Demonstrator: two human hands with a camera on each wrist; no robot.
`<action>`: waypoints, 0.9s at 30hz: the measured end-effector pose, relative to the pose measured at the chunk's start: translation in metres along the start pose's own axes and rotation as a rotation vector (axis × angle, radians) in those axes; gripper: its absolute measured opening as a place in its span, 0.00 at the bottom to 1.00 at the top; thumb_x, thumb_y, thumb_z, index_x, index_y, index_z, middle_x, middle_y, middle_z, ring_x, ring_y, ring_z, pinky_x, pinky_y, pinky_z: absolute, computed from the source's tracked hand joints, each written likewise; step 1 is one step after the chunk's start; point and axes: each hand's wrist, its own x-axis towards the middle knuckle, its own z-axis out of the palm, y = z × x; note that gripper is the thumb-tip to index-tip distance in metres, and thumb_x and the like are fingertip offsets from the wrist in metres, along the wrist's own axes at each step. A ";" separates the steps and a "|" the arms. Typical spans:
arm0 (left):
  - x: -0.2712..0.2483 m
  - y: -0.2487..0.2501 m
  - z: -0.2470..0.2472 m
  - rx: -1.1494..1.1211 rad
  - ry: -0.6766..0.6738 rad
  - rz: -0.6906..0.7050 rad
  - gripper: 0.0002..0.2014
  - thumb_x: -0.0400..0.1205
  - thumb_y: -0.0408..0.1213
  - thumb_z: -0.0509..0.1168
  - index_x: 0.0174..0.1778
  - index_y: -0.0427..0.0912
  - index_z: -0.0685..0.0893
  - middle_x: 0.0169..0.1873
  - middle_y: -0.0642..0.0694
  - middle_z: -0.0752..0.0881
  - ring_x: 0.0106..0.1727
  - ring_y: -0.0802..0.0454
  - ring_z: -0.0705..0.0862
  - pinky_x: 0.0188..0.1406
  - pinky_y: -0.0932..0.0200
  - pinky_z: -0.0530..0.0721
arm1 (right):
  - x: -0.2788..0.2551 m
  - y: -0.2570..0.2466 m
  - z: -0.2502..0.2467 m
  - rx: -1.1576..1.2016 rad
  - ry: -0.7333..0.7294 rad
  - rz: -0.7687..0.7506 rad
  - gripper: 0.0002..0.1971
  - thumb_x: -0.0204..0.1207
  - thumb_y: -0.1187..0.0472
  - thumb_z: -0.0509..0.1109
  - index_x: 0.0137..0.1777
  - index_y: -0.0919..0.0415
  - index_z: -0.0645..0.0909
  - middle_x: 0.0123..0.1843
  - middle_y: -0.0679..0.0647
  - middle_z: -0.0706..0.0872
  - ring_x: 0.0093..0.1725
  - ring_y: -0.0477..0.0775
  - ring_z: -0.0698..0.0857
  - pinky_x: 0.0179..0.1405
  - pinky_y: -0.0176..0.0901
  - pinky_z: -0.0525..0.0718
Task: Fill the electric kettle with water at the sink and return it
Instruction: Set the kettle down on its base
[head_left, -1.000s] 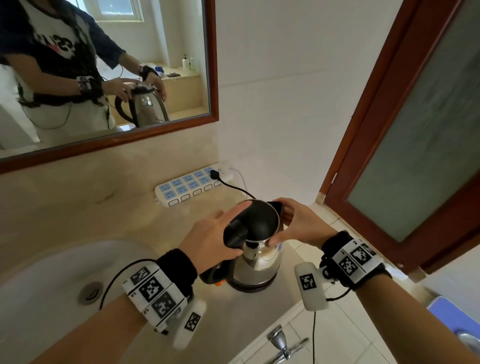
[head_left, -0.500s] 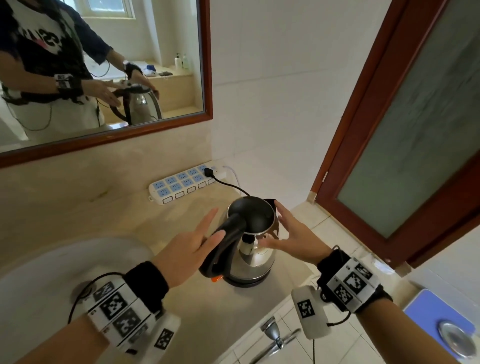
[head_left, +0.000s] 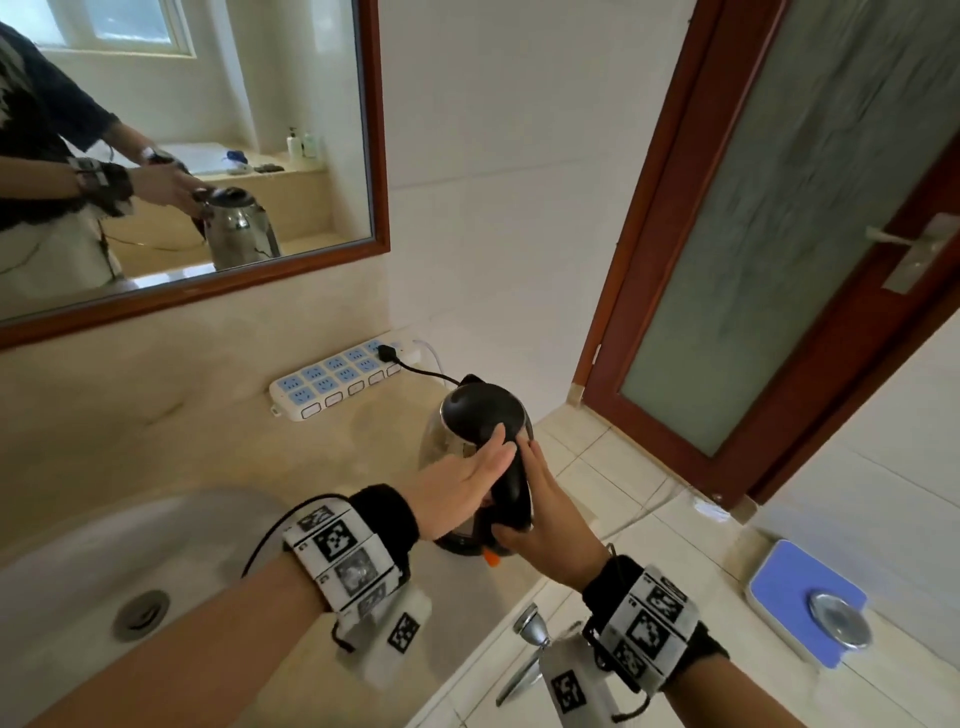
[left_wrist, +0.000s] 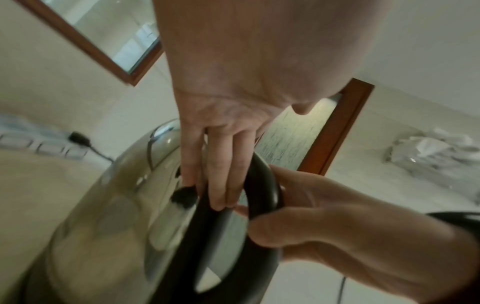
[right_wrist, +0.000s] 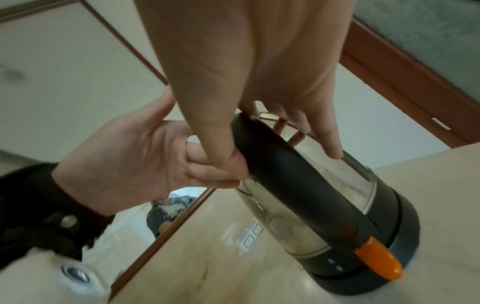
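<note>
At lower centre of the head view, the right hand (head_left: 550, 512) has thumb and fingers wrapped round the black curved handle (head_left: 511, 486) of the stainless-steel electric kettle (head_left: 480, 457), while the left hand (head_left: 462, 483) lays straight fingers against that handle from the left. The kettle stands upright on its black round base (right_wrist: 389, 273) on the beige stone counter (head_left: 182, 431), long axis vertical, lid closed, handle toward the person and the orange switch (right_wrist: 378, 258) lowest. Beyond it, at centre, a white-and-blue power strip (head_left: 337, 376) lies against the wall.

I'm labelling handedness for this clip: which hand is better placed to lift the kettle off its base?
Probably the right hand: its fingers and thumb curl round the kettle at the black handle. The left hand only lays straight fingers against the handle's top.
</note>
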 end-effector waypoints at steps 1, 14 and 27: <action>-0.002 0.006 -0.004 0.144 0.073 0.045 0.27 0.85 0.55 0.40 0.78 0.49 0.60 0.58 0.33 0.85 0.64 0.43 0.81 0.73 0.50 0.70 | 0.000 0.001 -0.003 0.018 -0.008 -0.006 0.51 0.65 0.68 0.72 0.83 0.51 0.45 0.83 0.52 0.57 0.79 0.54 0.68 0.70 0.32 0.74; 0.025 -0.017 -0.016 0.815 0.290 0.272 0.26 0.86 0.44 0.48 0.80 0.48 0.51 0.82 0.47 0.47 0.83 0.51 0.46 0.81 0.57 0.48 | -0.006 0.037 -0.045 -0.110 -0.047 0.142 0.39 0.77 0.63 0.69 0.83 0.52 0.50 0.77 0.52 0.73 0.74 0.55 0.74 0.65 0.37 0.69; 0.024 -0.024 -0.018 1.035 0.340 0.267 0.26 0.77 0.47 0.47 0.70 0.47 0.74 0.70 0.43 0.78 0.71 0.48 0.77 0.68 0.39 0.70 | -0.016 0.086 0.035 -0.407 -0.343 0.273 0.36 0.82 0.60 0.58 0.84 0.51 0.42 0.85 0.49 0.55 0.68 0.61 0.80 0.69 0.49 0.77</action>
